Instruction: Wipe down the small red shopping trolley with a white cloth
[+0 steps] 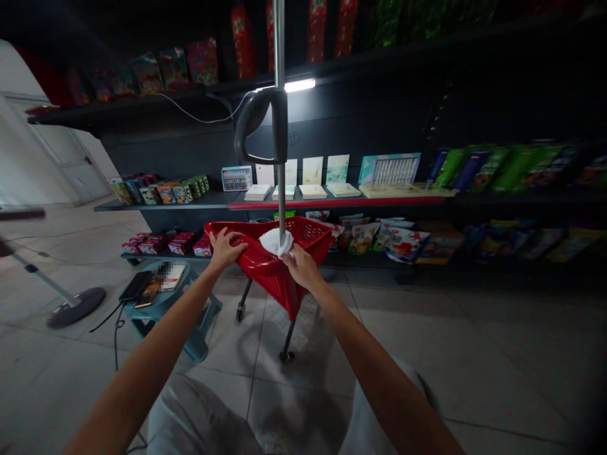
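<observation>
A red wheeled shopping basket (303, 235) stands on the tiled floor in front of me, with a metal pole and black handle (279, 126) rising from its near rim. My left hand (224, 246) is closed over the left rim of the basket. At the base of the pole, my right hand (300, 264) presses a white cloth (275, 241) against the basket's near edge, fingers wrapped on the cloth.
Dark store shelves (332, 202) with boxes, cards and snack bags run behind the basket. A teal stool (165, 303) with a phone and booklets is at the left. A fan base (76, 306) and cables lie further left.
</observation>
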The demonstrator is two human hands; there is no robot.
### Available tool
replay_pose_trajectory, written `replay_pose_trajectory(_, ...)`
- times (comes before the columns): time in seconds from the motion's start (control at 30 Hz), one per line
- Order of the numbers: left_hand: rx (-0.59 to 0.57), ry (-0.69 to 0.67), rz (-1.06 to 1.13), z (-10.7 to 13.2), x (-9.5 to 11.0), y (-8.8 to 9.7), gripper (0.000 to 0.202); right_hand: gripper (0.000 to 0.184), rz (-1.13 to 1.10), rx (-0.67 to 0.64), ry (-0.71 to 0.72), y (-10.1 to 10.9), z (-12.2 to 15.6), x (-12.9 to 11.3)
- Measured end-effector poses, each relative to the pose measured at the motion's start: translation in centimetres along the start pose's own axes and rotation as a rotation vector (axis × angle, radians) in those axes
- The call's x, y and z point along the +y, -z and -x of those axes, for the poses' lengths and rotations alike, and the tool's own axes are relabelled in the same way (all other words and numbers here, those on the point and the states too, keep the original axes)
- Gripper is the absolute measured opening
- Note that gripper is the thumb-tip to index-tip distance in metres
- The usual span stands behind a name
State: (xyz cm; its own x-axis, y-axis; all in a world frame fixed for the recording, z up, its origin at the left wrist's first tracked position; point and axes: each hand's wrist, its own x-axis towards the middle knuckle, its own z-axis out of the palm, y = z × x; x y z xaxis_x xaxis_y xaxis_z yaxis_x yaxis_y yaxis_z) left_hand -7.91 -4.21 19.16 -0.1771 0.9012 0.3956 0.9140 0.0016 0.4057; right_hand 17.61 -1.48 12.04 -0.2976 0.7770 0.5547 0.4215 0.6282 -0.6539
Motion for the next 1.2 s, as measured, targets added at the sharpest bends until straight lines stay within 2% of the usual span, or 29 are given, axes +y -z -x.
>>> replay_pose_trajectory(0.17, -0.008, -0.032, 0.030, -2.1, -0.9, -0.2, 0.031, 0.031, 0.039, -0.054, -0.058, -1.1, 0.5, 0.2)
replay_pose_trajectory(0.33, 0.008, 0.018, 0.085, -3.7, -0.8, -0.4, 0.028, 0.040, 0.131, -0.070, -0.062, -1.2, 0.5, 2.5)
replay_pose_trajectory(0.4, 0.138, 0.046, 0.131, -3.2, -0.8, -0.4, 0.028, 0.045, 0.173, -0.090, -0.093, -0.8, 0.4, 3.5)
replay_pose_trajectory(0.47, 0.404, 0.018, 0.171, -1.6, -0.5, -0.4, 0.030, 0.047, 0.220, -0.104, -0.121, -0.5, 0.3, 4.2)
replay_pose_trajectory(0.53, 0.677, -0.145, 0.192, 0.9, 0.3, -0.4, 0.036, 0.047, 0.267, -0.111, -0.143, -0.4, 0.2, 4.7)
replay_pose_trajectory(0.57, 0.740, -0.286, 0.177, 2.2, 1.0, -0.4, 0.034, 0.047, 0.287, -0.110, -0.151, -0.5, 0.1, 4.8)
replay_pose_trajectory(0.6, 0.720, -0.483, 0.139, 3.4, 1.9, -0.6, 0.030, 0.046, 0.304, -0.105, -0.157, -0.6, 0.1, 4.9)
replay_pose_trajectory(0.63, 0.600, -0.710, 0.079, 4.5, 3.0, -0.8, 0.027, 0.046, 0.317, -0.099, -0.160, -0.9, 0.0, 4.9)
replay_pose_trajectory(0.67, 0.415, -0.919, 0.008, 5.2, 4.3, -1.2, 0.027, 0.045, 0.328, -0.092, -0.157, -1.2, -0.1, 5.0)
replay_pose_trajectory(0.7, 0.219, -1.049, -0.073, 5.5, 5.6, -1.7, 0.029, 0.046, 0.339, -0.088, -0.146, -1.6, -0.2, 5.2)
replay_pose_trajectory(0.73, 0.075, -1.091, -0.155, 5.5, 6.9, -2.3, 0.031, 0.046, 0.353, -0.088, -0.133, -2.0, -0.3, 5.5)
replay_pose_trajectory(0.77, 0.004, -1.037, -0.233, 5.2, 8.1, -3.0, 0.033, 0.047, 0.372, -0.091, -0.119, -2.4, -0.4, 5.9)
replay_pose_trajectory(0.83, -0.030, -0.797, -0.371, 4.1, 9.9, -4.4, 0.039, 0.049, 0.413, -0.109, -0.094, -3.1, -0.7, 7.1)
replay_pose_trajectory(0.9, -0.117, -0.573, -0.491, 2.7, 10.6, -5.7, 0.042, 0.051, 0.439, -0.131, -0.076, -3.3, -1.0, 8.9)
replay_pose_trajectory(0.97, -0.233, -0.433, -0.565, 1.6, 10.6, -6.5, 0.051, 0.052, 0.454, -0.141, -0.067, -3.1, -1.2, 11.0)
replay_pose_trajectory(1.1, -0.380, -0.344, -0.647, 0.0, 9.8, -6.7, 0.066, 0.051, 0.523, -0.088, -0.086, -1.4, -1.0, 14.6)
replay_pose_trajectory(1.2, -0.455, -0.316, -0.687, -1.2, 9.2, -6.3, 0.069, 0.052, 0.547, -0.082, -0.162, 0.0, -0.5, 16.7)
